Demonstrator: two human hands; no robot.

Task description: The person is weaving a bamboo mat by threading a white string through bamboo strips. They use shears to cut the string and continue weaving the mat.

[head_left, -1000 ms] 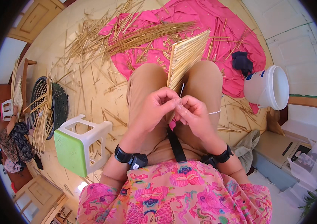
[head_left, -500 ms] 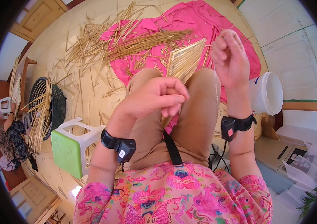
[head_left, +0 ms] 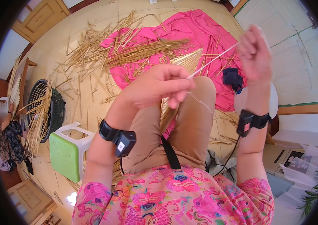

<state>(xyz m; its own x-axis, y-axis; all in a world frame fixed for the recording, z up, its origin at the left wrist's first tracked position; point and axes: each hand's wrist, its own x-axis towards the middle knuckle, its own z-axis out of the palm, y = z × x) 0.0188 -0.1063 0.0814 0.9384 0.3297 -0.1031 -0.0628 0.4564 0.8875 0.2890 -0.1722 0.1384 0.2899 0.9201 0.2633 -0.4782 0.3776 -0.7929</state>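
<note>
A thin white string (head_left: pixel 215 59) is stretched on a slant between my two hands. My left hand (head_left: pixel 155 85) pinches it between thumb and index finger above my lap, and a loose, curly end dangles below those fingers. Up and to the right, my right hand (head_left: pixel 255 60) is raised with curled fingers closed on the other end, slightly blurred. Between my knees stands a flat panel of straw stalks (head_left: pixel 189 58) laid side by side, its lower part covered by my left hand.
A pink cloth (head_left: pixel 204 26) with a bundle of stalks (head_left: pixel 147 51) lies ahead, loose stalks (head_left: pixel 91 48) beside it. Dark cloth (head_left: pixel 231 78) and a white bucket (head_left: pixel 273 97) are at right. Left are a green-topped stool (head_left: pixel 64 157), a black basket (head_left: pixel 56 108) and another person (head_left: pixel 9 140).
My right hand has moved up and to the right, away from my left. The string now runs taut between them. The dark cloth has come into sight, and the bucket is more hidden behind my right forearm.
</note>
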